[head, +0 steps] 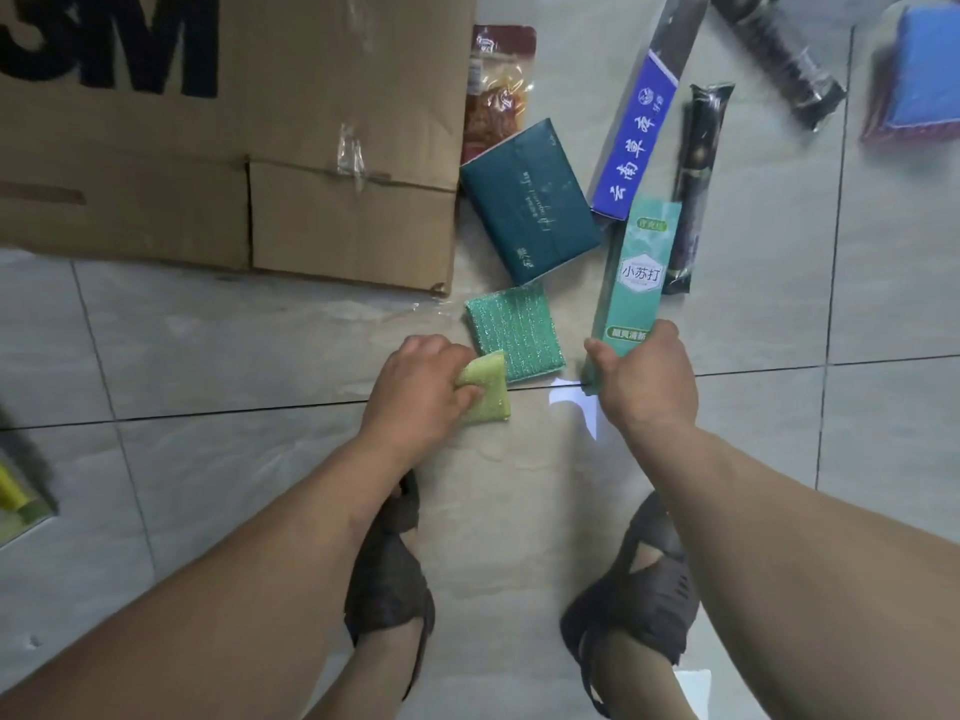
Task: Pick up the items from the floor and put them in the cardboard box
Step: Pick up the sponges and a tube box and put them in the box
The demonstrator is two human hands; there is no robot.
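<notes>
Looking down from head height at a tiled floor (208,356), two bare forearms reach forward over feet in dark sandals (387,579). The left hand (421,387) has its fingers curled round a yellow-green sponge (485,392), which sits under the fingertips and pokes out to the right, its far corner overlapping a green scouring pad (514,335) lying flat just beyond. The right hand (647,376) grips the near end of a long mint-green carton (636,283), thumb on its left edge, with the carton pointing away and tilted up off the tiles; its bottom end is covered by the hand. Printed on it are the Chinese characters 小苏打. Left of both hands and farther off stands the cardboard box (234,148), its side facing the camera, cut off by the frame's top and left edges so its opening is out of sight; large black letters read "3M", the 3 partly cropped. Beside the box lie a dark teal packet (530,200) with small script too fine to read, a red snack bag (498,85) partly tucked behind it, a long blue box (639,137) with white Chinese characters, and a dark wrapped stick (696,184). At top right, blurred, are another dark wrapped item (784,59) and a blue pad (924,80), both cropped.
</notes>
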